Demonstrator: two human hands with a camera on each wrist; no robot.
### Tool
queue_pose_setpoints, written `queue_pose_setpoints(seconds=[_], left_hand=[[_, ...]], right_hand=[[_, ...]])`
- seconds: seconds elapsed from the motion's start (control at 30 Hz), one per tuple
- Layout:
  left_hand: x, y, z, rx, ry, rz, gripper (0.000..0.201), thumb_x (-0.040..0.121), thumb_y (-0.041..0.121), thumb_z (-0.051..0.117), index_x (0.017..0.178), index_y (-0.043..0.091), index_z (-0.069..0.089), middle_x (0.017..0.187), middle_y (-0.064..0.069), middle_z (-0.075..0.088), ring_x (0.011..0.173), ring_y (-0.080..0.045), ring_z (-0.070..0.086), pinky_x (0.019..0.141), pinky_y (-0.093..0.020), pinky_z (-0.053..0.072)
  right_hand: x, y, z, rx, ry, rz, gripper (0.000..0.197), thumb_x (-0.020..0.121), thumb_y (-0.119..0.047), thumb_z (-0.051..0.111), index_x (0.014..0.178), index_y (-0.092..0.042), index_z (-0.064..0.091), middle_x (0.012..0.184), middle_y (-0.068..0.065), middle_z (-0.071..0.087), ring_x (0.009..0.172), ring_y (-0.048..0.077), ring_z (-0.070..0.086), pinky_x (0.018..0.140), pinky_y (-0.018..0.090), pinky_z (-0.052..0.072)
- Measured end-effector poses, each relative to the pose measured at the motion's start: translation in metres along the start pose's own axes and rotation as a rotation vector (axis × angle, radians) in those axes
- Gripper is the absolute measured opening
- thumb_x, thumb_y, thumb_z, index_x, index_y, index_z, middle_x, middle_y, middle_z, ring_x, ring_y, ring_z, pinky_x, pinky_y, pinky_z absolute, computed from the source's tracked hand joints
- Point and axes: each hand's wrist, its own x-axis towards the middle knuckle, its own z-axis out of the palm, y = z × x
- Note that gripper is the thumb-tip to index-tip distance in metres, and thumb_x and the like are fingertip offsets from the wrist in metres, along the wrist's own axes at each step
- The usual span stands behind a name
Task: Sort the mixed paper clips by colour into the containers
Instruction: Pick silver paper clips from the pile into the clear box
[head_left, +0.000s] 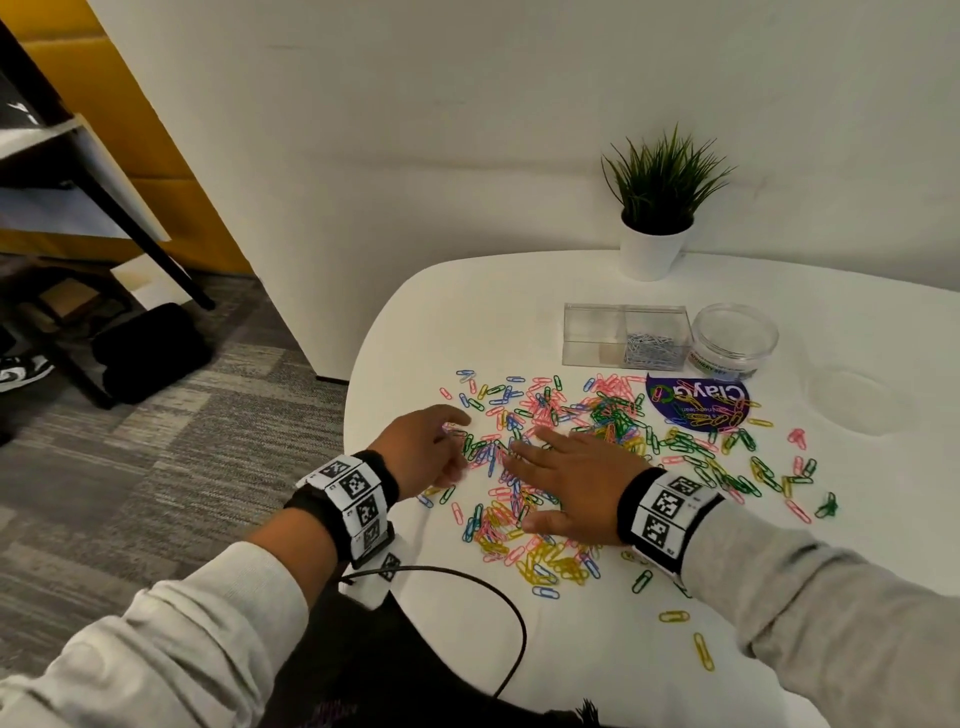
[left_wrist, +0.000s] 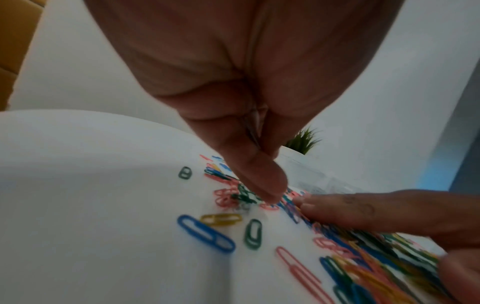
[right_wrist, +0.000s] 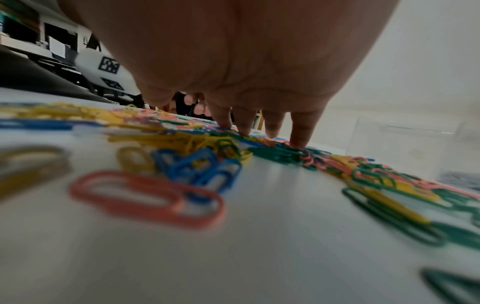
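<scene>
Across the near half of the rounded white surface (head_left: 519, 291) lies a loose spread of mixed pink, green, blue and yellow wire paper clips (head_left: 602, 415), thickest at the middle and thinning toward the right edge. Both hands sit in the near-left part of the spread. The left hand (head_left: 421, 449) has its fingers (left_wrist: 262, 185) curled down and drawn together, thumb close against them, their tips in a knot of pink and green clips; whether they actually pinch one I cannot tell. The right hand (head_left: 569, 488) lies palm down with its fingers (right_wrist: 298, 131) straight and slightly apart, tips touching the clips, thumb out to the side.

Beyond the spread stands a clear rectangular plastic box with two compartments (head_left: 626, 335); its right compartment holds a heap of pale silvery clips (head_left: 652, 349). Just beside it on the right is a clear round plastic tub (head_left: 735, 338). A round purple printed lid (head_left: 698, 400) lies flat in front of both, partly covered by clips. Behind the box stands a small green plant in a white pot (head_left: 654, 244). A black cable (head_left: 498, 597) loops over the near edge below the left wrist.
</scene>
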Motion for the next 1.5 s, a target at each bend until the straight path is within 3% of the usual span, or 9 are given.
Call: queue_pose_setpoints(seconds=[0.13,0.2,0.4,0.53,0.67,0.93,1.1,1.3,1.5], left_hand=[[0.001,-0.005,0.002,0.574,-0.102,0.162,0.043,0.104,0.02,0.035,0.14,0.034,0.051,0.138,0.003,0.057,0.123,-0.019,0.055,0.103,-0.028,0.042],[-0.001,-0.005,0.005,0.708,-0.162,0.203,0.044,0.104,0.027,0.033,0.146,0.039,0.043,0.145,0.001,0.051,0.131,-0.023,0.048,0.109,-0.033,0.038],[-0.005,-0.004,-0.003,0.863,-0.122,0.285,0.033,0.102,0.032,0.039,0.125,0.034,0.062,0.111,-0.002,0.056,0.106,-0.026,0.059,0.089,-0.034,0.049],[-0.013,-0.003,-0.005,0.789,-0.145,0.306,0.035,0.1,0.03,0.046,0.13,0.044,0.06,0.118,0.002,0.056,0.112,-0.021,0.057,0.094,-0.031,0.047],[-0.02,0.005,0.005,0.78,-0.333,0.347,0.033,0.101,0.032,0.05,0.129,0.046,0.06,0.114,0.002,0.053,0.111,-0.019,0.055,0.092,-0.023,0.041],[-0.023,0.006,0.007,0.763,-0.303,0.419,0.031,0.098,0.03,0.055,0.123,0.045,0.065,0.106,0.005,0.054,0.101,-0.015,0.057,0.088,-0.027,0.046],[-0.02,0.005,0.009,0.811,-0.303,0.402,0.032,0.098,0.033,0.054,0.127,0.046,0.062,0.108,0.006,0.051,0.105,-0.015,0.056,0.089,-0.024,0.044],[-0.025,0.003,0.01,0.741,-0.253,0.426,0.022,0.092,0.04,0.063,0.112,0.041,0.073,0.101,0.007,0.053,0.094,-0.015,0.058,0.083,-0.03,0.049],[-0.021,0.005,0.003,0.852,-0.221,0.362,0.02,0.091,0.038,0.062,0.107,0.039,0.073,0.108,0.008,0.053,0.099,-0.015,0.058,0.085,-0.032,0.05]], right_hand=[[-0.004,0.007,-0.001,0.052,0.041,0.11,0.086,0.088,-0.078,0.014,0.157,-0.028,0.003,0.165,-0.001,-0.003,0.152,0.021,-0.004,0.122,0.044,0.006],[-0.007,0.013,0.0,0.08,0.061,0.172,0.085,0.089,-0.077,0.015,0.157,-0.028,0.003,0.165,0.001,-0.002,0.152,0.023,-0.003,0.123,0.045,0.007],[-0.01,0.02,0.003,0.137,0.038,0.323,0.08,0.094,-0.07,0.028,0.157,-0.027,0.004,0.165,0.002,-0.003,0.152,0.024,-0.004,0.122,0.045,0.008],[-0.009,0.023,0.004,0.139,0.118,0.347,0.08,0.095,-0.066,0.031,0.157,-0.022,0.008,0.165,0.005,0.001,0.152,0.026,-0.002,0.122,0.046,0.011],[-0.01,0.02,0.004,0.174,0.15,0.215,0.071,0.097,-0.06,0.039,0.156,-0.026,0.019,0.164,0.005,0.013,0.151,0.024,0.01,0.121,0.041,0.015],[-0.018,0.014,-0.002,0.183,0.263,-0.098,0.037,0.092,-0.026,0.058,0.125,-0.041,0.065,0.136,0.0,0.056,0.127,0.024,0.048,0.1,0.045,0.045],[-0.019,0.011,-0.001,0.177,0.214,-0.054,0.043,0.093,-0.02,0.053,0.132,-0.037,0.061,0.142,0.002,0.052,0.131,0.026,0.045,0.105,0.042,0.041],[-0.013,0.016,0.011,0.145,0.293,0.023,0.045,0.082,-0.015,0.061,0.126,-0.025,0.065,0.125,0.008,0.061,0.114,0.033,0.057,0.089,0.046,0.051],[-0.015,0.015,0.009,0.181,0.274,0.041,0.046,0.089,-0.019,0.055,0.134,-0.026,0.059,0.132,0.005,0.055,0.122,0.029,0.049,0.097,0.043,0.046]])
